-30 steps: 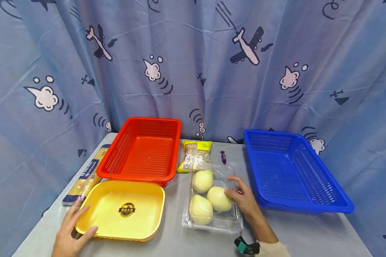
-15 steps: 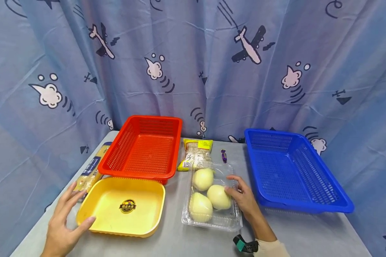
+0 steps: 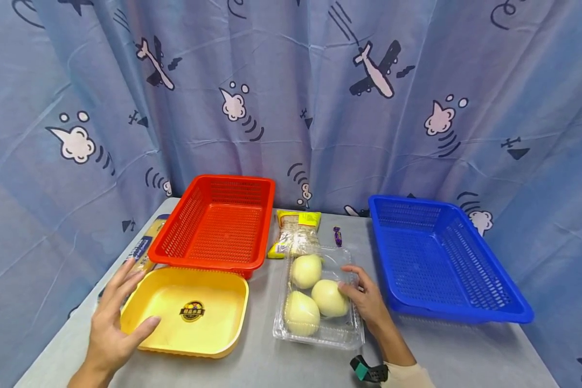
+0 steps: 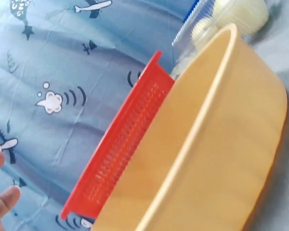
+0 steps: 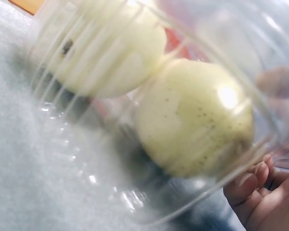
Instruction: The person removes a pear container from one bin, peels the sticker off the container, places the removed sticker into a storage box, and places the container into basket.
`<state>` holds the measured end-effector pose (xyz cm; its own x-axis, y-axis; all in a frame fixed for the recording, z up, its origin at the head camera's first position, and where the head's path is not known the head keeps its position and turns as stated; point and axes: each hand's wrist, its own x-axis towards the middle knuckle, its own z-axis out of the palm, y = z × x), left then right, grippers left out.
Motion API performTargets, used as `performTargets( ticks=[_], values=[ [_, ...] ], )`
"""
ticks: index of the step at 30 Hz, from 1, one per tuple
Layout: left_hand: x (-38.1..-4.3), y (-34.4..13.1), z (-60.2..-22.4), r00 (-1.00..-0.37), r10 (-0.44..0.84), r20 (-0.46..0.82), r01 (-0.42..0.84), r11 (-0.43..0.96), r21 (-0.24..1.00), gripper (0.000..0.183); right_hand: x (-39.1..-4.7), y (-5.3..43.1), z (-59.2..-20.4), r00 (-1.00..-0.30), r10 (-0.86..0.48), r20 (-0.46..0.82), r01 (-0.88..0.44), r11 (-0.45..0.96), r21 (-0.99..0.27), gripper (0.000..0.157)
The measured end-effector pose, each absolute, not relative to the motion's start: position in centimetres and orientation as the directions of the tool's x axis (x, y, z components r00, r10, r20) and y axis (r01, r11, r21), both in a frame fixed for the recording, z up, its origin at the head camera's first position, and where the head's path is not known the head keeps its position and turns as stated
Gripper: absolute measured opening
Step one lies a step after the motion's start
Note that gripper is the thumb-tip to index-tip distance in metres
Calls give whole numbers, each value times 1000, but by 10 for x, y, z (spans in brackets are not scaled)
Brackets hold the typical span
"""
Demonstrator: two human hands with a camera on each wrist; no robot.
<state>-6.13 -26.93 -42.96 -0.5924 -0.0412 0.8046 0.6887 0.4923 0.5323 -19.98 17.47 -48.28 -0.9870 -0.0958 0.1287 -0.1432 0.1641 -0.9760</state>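
My left hand point(image 3: 113, 326), thumb and fingers spread apart, hovers by the left edge of a yellow plastic tray point(image 3: 194, 345) with a round fruit label inside. In the left wrist view the tray's side wall point(image 4: 241, 130) fills the right half, with fingertips at the far left. On the right, my right hand point(image 3: 368, 299) grips the side of a clear plastic clamshell box point(image 3: 325, 338). Three pale pears point(image 3: 331, 298) lie inside the box. The right wrist view shows fingers point(image 5: 248, 182) curled at its rim, others blurred behind the plastic.
Behind the tray stands a red basket point(image 3: 223, 231); a blue basket point(image 3: 417, 258) is at the right. A yellow snack bag point(image 3: 296, 234) and purple wrapped candy point(image 3: 337, 236) lie at the back. A long yellow-blue packet point(image 3: 143, 250) lies left, partly behind my left hand.
My left hand has come off the tray's left rim, swung out left, then moved back right beside it. My right hand keeps its hold on the box.
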Motion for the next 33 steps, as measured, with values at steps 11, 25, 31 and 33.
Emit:
performTargets(
  ticks=[11, 25, 31, 33],
  values=[
    [-69, -242, -403, -515, -23, 857, 782, 395, 481, 62, -185, 168, -460, -984, -108, 143, -162, 189, -969, 36],
    [-84, -224, -411, -500, -38, 865, 824, 287, 488, 64, -204, 178, -495, -984, -102, 144, -160, 178, -971, 38],
    [-88, -216, -413, -497, -30, 867, 823, 301, 482, 64, -200, 175, -487, -985, -104, 137, -154, 179, -972, 37],
    [-92, -213, -415, -495, -31, 868, 825, 295, 481, 64, -195, 173, -477, -984, -107, 139, -157, 180, -971, 36]
  ],
)
